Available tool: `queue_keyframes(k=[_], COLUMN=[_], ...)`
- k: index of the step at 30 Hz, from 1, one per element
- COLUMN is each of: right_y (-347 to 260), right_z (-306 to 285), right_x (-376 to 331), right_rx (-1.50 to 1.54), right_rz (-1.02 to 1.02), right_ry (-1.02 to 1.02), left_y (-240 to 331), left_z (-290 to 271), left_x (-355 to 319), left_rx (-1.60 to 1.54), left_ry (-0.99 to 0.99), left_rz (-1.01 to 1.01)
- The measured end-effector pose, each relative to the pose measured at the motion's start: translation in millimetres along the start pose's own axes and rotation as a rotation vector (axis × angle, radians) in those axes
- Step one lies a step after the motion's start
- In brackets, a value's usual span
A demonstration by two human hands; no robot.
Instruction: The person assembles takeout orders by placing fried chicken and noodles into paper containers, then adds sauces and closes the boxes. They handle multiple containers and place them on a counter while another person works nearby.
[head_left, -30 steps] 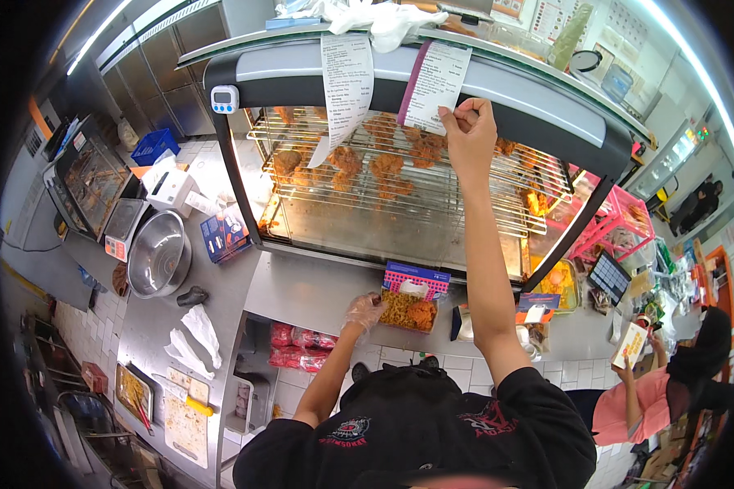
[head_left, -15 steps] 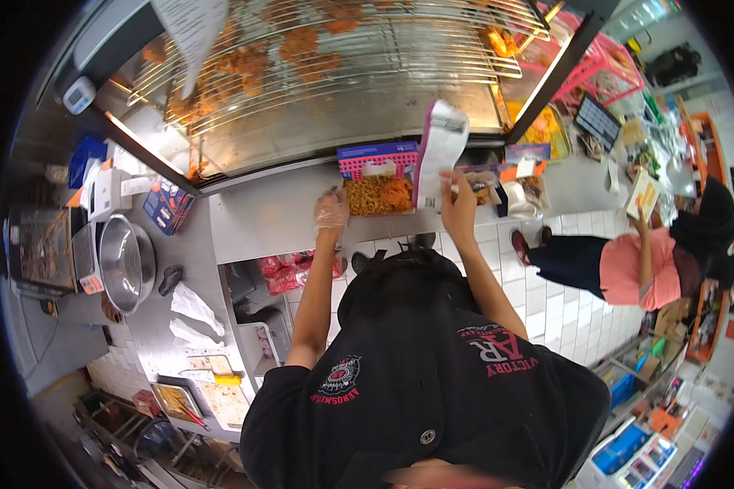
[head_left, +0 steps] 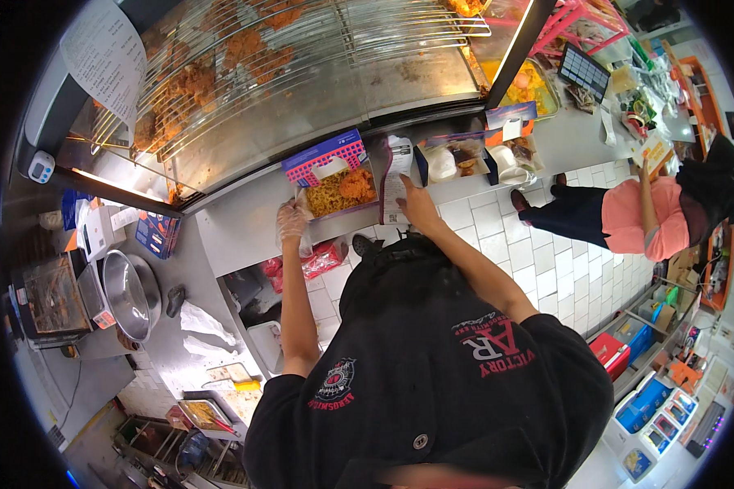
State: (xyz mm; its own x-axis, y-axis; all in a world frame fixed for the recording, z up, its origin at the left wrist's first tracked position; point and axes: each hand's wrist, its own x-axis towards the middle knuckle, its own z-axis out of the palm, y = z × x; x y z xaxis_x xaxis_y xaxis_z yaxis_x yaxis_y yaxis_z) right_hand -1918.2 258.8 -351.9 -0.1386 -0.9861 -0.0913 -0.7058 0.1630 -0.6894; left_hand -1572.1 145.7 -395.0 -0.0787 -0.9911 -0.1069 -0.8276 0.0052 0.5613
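Note:
My left hand [head_left: 292, 222], in a clear plastic glove, is at the near left corner of an open cardboard food box [head_left: 300, 196], its fingers closed about the edge. Noodles or rice [head_left: 326, 194] and a piece of fried chicken [head_left: 357, 186] fill the box; its purple and pink lid [head_left: 324, 155] stands raised behind. Just right of the box, a long printed paper slip [head_left: 394, 175] with a purple edge lies along the counter. My bare right hand [head_left: 418, 205] pinches its right side near the lower end.
Two more open boxes [head_left: 455, 161] stand to the right on the narrow counter [head_left: 245, 216]. Behind rises a heated display case with wire racks [head_left: 318, 49] of fried chicken. Metal bowls [head_left: 130, 293] are at left. A person in a pink top [head_left: 640, 216] stands at right.
The paper slip has come down from a raised, tilted position to beside the box, and my right hand has moved with it. My left hand stays by the box. The whole view has turned slightly.

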Motion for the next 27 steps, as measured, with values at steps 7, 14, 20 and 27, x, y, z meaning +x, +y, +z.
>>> queue_keyframes(k=[7, 14, 20, 27], right_y=[-10, -18, 29, 76], right_z=[-7, -52, -90, -93], right_x=[17, 0, -6, -5], right_rx=[-0.035, -0.129, -0.424, -0.518], right_rz=[0.197, 0.020, 0.122, 0.282], right_ry=[-0.180, -0.004, 0.529, 0.444], left_y=[46, 67, 83, 125], left_z=[6, 28, 52, 75], left_x=[-20, -38, -50, -62], left_rx=[-0.065, -0.086, 0.074, -0.048], left_ry=[-0.011, 0.082, 0.046, -0.149], left_rz=[-0.095, 0.121, 0.158, 0.030])
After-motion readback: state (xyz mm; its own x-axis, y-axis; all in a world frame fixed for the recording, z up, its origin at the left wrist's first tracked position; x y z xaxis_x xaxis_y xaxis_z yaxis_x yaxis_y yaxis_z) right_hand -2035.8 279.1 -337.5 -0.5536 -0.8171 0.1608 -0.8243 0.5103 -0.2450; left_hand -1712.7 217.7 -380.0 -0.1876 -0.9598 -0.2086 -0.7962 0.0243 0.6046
